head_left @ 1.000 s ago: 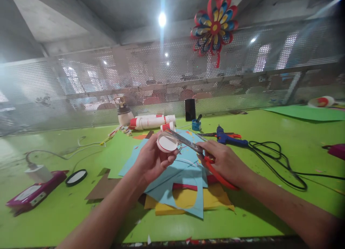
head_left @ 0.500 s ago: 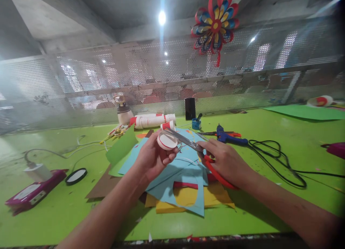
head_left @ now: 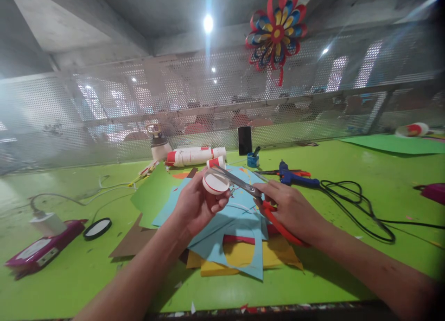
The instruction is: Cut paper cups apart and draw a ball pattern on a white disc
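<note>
My left hand [head_left: 196, 205] holds up a small white paper disc with a red rim [head_left: 214, 182] over the middle of the green table [head_left: 347, 265]. My right hand [head_left: 292, 209] grips red-handled scissors [head_left: 257, 195], and their metal blades reach left to the disc's edge. Under both hands lies a pile of blue, yellow, red and brown paper sheets [head_left: 239, 247]; the top blue sheet has a round hole cut in it.
A blue glue gun [head_left: 295, 177] with a black cord [head_left: 361, 209] lies at the right. Rolled white-and-red paper tubes [head_left: 196, 156], a dark phone [head_left: 245, 140] and a small blue pot [head_left: 253, 160] stand behind. At left lie a magenta box [head_left: 41, 249], a charger [head_left: 47, 221] and a round lid [head_left: 97, 228]. A paper flower [head_left: 276, 31] hangs on the mesh wall.
The disc has turned a little in my left hand while the scissors stay at its edge. A green sheet at the left lifted up, then settled flat again.
</note>
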Tool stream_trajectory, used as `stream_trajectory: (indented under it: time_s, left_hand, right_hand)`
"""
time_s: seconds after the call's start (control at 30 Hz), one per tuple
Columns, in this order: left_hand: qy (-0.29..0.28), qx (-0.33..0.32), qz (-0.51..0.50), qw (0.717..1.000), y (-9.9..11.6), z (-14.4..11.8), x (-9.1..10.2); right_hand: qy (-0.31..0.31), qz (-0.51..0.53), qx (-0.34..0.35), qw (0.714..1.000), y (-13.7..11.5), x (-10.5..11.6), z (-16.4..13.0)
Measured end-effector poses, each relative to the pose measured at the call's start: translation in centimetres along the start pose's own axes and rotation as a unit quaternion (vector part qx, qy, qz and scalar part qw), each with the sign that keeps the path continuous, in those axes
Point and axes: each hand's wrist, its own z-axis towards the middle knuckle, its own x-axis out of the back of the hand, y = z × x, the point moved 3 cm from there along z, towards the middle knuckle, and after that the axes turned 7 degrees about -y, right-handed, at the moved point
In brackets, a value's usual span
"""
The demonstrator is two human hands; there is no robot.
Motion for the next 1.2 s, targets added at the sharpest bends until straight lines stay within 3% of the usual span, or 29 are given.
stream_trajectory:
  time_s: [0.4, 1.2]
  left_hand:
    - [-0.04, 0.014, 0.03, 0.999, -0.23, 0.09, 0.26]
    - [-0.033, 0.007, -0.013, 0.999, 0.32, -0.14, -0.28]
  right_hand:
    - [0.021, -0.014, 0.019, 0.999, -0.17, 0.28, -0.32]
    - [0.038, -0.029, 0.033, 0.998, -0.47, 0.36, -0.42]
